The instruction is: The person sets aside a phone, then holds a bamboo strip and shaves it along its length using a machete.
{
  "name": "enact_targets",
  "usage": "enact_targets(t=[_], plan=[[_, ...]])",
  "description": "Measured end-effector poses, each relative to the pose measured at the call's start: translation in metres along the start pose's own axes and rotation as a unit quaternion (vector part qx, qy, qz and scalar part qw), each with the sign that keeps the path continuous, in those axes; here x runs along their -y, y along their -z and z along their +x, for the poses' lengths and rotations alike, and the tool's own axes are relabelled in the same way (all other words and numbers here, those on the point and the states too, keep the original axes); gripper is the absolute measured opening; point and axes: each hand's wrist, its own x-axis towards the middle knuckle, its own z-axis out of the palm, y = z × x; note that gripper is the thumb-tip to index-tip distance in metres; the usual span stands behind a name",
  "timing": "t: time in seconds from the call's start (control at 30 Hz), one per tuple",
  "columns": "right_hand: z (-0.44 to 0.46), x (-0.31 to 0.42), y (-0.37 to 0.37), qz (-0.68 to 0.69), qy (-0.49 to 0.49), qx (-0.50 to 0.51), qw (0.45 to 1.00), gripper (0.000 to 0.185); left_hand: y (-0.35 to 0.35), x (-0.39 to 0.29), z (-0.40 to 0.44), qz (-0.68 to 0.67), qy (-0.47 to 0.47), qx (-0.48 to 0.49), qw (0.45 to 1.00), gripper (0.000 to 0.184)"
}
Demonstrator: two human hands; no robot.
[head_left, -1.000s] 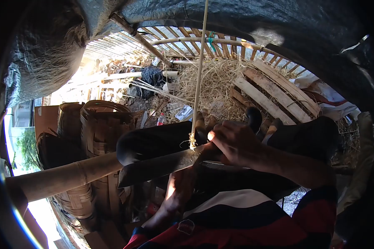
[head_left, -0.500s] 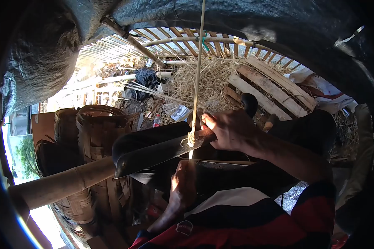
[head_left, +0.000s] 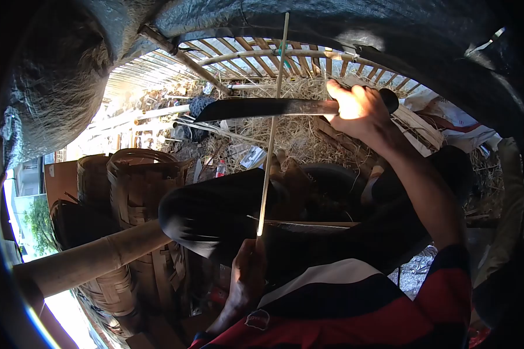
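A thin pale bamboo strip [head_left: 272,136] stands nearly upright in front of me, its lower end gripped by my left hand [head_left: 247,270]. My right hand [head_left: 361,113] is wrapped round the dark handle of a machete [head_left: 262,109]. The wide blade points left, dark toward its tip, and crosses the upper half of the strip in view. Whether blade and strip touch, I cannot tell. A dark rounded handle end shows to the right of my right hand.
Woven baskets [head_left: 142,192] stand at the left, beside a thick bamboo pole [head_left: 93,260]. Wooden planks [head_left: 419,125] and straw [head_left: 305,136] lie ahead, before a slatted bamboo fence [head_left: 247,58]. Dark sheeting [head_left: 442,52] hangs overhead. A small bottle [head_left: 220,168] lies on the ground.
The machete and my right hand have moved up and away from my lap, off the lower part of the strip. The curled shavings at the blade are gone from there. My left hand has shifted slightly down.
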Motion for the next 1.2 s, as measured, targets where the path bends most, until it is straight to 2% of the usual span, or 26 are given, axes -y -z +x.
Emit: enact_targets(t=[0.1, 0.13, 0.2, 0.23, 0.3, 0.33, 0.4, 0.43, 0.47, 0.5, 0.57, 0.63, 0.67, 0.7, 0.77, 0.8, 0.83, 0.9, 0.97, 1.03, 1.1, 1.17, 1.2], plan=[[-0.011, 0.010, -0.003, 0.013, 0.014, -0.001, 1.000, 0.054, -0.001, -0.001, 0.006, -0.002, 0.019, 0.038, 0.999, 0.018], [-0.022, 0.017, -0.015, 0.007, 0.081, -0.059, 0.995, 0.056, -0.005, -0.001, 0.008, -0.037, -0.002, 0.050, 0.998, 0.020], [-0.040, 0.041, -0.012, 0.063, 0.113, 0.032, 0.991, 0.060, -0.008, -0.001, 0.012, -0.075, -0.025, 0.067, 0.995, 0.023], [-0.042, 0.049, -0.010, 0.106, 0.131, 0.131, 0.977, 0.058, -0.008, -0.001, 0.015, -0.039, -0.046, 0.069, 0.996, 0.020], [-0.046, 0.054, -0.013, 0.065, 0.218, 0.139, 0.964, 0.054, -0.007, -0.001, 0.017, -0.001, -0.069, 0.076, 0.995, 0.018], [-0.044, 0.050, -0.011, 0.063, 0.215, 0.138, 0.965, 0.054, -0.006, -0.001, 0.016, 0.021, -0.087, 0.074, 0.993, 0.017], [-0.032, 0.038, -0.006, 0.053, 0.160, 0.064, 0.984, 0.051, 0.000, 0.007, 0.011, 0.044, -0.104, 0.073, 0.991, 0.016], [-0.022, 0.027, -0.007, 0.033, 0.074, 0.042, 0.996, 0.047, 0.004, 0.014, 0.010, 0.032, -0.085, 0.072, 0.993, 0.015], [-0.009, 0.014, -0.001, 0.051, 0.049, -0.004, 0.997, 0.030, 0.007, 0.019, 0.008, 0.021, -0.065, 0.072, 0.995, 0.014], [0.005, -0.003, -0.002, 0.021, 0.011, -0.038, 0.999, 0.030, 0.009, 0.020, 0.004, 0.020, -0.066, 0.076, 0.995, 0.014], [0.023, -0.025, 0.000, 0.082, -0.032, -0.018, 0.996, 0.030, 0.010, 0.017, -0.001, 0.051, -0.081, 0.079, 0.992, 0.013], [0.016, -0.015, -0.002, 0.065, 0.003, -0.052, 0.997, 0.031, 0.006, 0.022, 0.002, 0.031, -0.070, 0.074, 0.994, 0.013], [0.007, 0.000, 0.001, 0.065, -0.003, -0.016, 0.998, 0.031, 0.005, 0.024, 0.002, 0.014, -0.053, 0.068, 0.996, 0.012], [-0.003, 0.006, -0.012, 0.103, 0.036, -0.028, 0.994, 0.032, 0.006, 0.025, 0.004, 0.013, -0.055, 0.069, 0.996, 0.012], [-0.011, 0.031, -0.002, 0.061, 0.057, 0.044, 0.996, 0.034, 0.009, 0.027, 0.006, 0.032, -0.063, 0.081, 0.994, 0.012], [-0.014, 0.024, -0.013, 0.052, 0.127, -0.092, 0.986, 0.036, 0.011, 0.029, 0.005, 0.032, -0.062, 0.083, 0.994, 0.012], [0.001, 0.022, 0.007, 0.073, 0.064, 0.069, 0.993, 0.037, 0.014, 0.031, 0.004, 0.013, -0.078, 0.076, 0.994, 0.013], [0.022, -0.011, 0.008, 0.071, -0.011, 0.043, 0.997, 0.036, 0.022, 0.034, 0.000, -0.003, -0.098, 0.073, 0.992, 0.013], [0.042, -0.046, 0.003, 0.037, -0.100, -0.012, 0.994, 0.036, 0.028, 0.033, -0.008, 0.044, -0.079, 0.089, 0.992, 0.014], [0.048, -0.062, 0.010, 0.024, -0.209, 0.003, 0.978, 0.035, 0.027, 0.029, -0.015, 0.050, -0.078, 0.081, 0.992, 0.014], [0.046, -0.068, 0.003, 0.016, -0.197, -0.017, 0.980, 0.034, 0.029, 0.027, -0.016, 0.058, -0.074, 0.073, 0.993, 0.014], [0.038, -0.050, 0.006, 0.106, -0.162, -0.007, 0.981, 0.032, 0.028, 0.027, -0.013, 0.090, -0.102, 0.057, 0.989, 0.015], [0.032, -0.049, -0.007, 0.122, -0.088, -0.043, 0.988, 0.031, 0.028, 0.028, -0.011, 0.088, -0.101, 0.057, 0.989, 0.015]])
